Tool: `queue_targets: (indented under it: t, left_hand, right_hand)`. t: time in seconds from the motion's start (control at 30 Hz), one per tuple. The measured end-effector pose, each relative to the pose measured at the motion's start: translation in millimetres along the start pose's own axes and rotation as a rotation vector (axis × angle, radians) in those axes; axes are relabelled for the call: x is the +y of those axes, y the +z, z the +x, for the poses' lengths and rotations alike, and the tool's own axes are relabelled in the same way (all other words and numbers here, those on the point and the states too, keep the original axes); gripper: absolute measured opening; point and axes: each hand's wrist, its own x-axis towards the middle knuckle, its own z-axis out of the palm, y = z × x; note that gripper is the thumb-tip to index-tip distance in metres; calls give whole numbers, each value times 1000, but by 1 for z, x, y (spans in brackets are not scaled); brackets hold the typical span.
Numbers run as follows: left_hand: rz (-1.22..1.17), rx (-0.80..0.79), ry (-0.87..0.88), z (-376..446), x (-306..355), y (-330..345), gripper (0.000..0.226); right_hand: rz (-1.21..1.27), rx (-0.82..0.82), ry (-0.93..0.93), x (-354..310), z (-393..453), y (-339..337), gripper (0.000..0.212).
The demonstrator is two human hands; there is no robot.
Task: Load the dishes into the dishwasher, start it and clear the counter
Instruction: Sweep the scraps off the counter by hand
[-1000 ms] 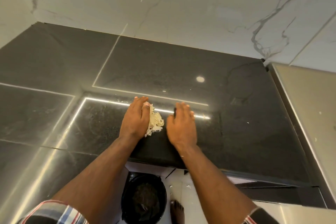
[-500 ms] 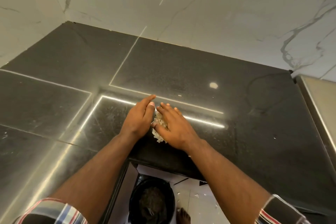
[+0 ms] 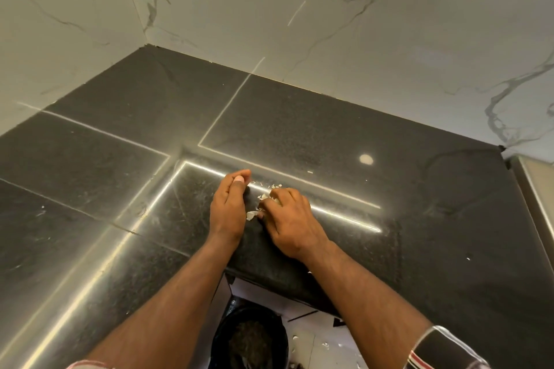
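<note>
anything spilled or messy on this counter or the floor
Yes. Pale scraps lie loose on the black counter between the left hand and right hand, and white bits dot the floor beside the bin.

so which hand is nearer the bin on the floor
Left, though only narrowly. The left hand is on the counter almost straight above the black bin; the right hand sits further to the right, over the food scraps.

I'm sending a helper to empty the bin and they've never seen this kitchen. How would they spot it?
Find the dark stone counter below the marbled wall. Under its front edge, on the pale floor, stands the bin. It is the only round black thing there, with scraps inside.
</note>
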Motion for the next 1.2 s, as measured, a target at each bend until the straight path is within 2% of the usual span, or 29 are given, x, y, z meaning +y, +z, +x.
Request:
queue_targets:
  t: [0.1,0.27,0.43,0.57,0.7,0.83,0.93,1.0,1.07,1.2]
  left_hand:
    - [-42,19,-9,-2,1,-1,30]
    - [-131,77,-33,-4,7,-3,27]
    - [-232,121,-70,-6,19,-1,27]
    - [-289,98,-122,-9,29,4,26]
    - [-419,86,-216,-10,37,14,30]
    - [-781,-121,-498,-18,42,40,34]
    - [-1037,-219,-535,-24,43,49,57]
    - [-1129,-195,-504,-23,41,47,51]
    - [-1136,-123,-501,-19,39,44,43]
    - [-1136,-103,-529,-13,36,49,52]
  right_hand:
    - [-15,-24,-45,1,8,-3,27]
    - [-100,52,-190,4,21,2,31]
    - [-196,113,-196,7,32,-5,38]
    - [-22,10,-33,2,38,-20,40]
    - [284,217,140,-20,44,-53,40]
    - [667,398,285,-54,53,-69,46]
    - [666,418,251,-67,50,-67,42]
    - [642,406,184,-63,48,-67,41]
    - [560,381,108,-56,46,-67,36]
    - [454,360,30,-48,42,-64,15]
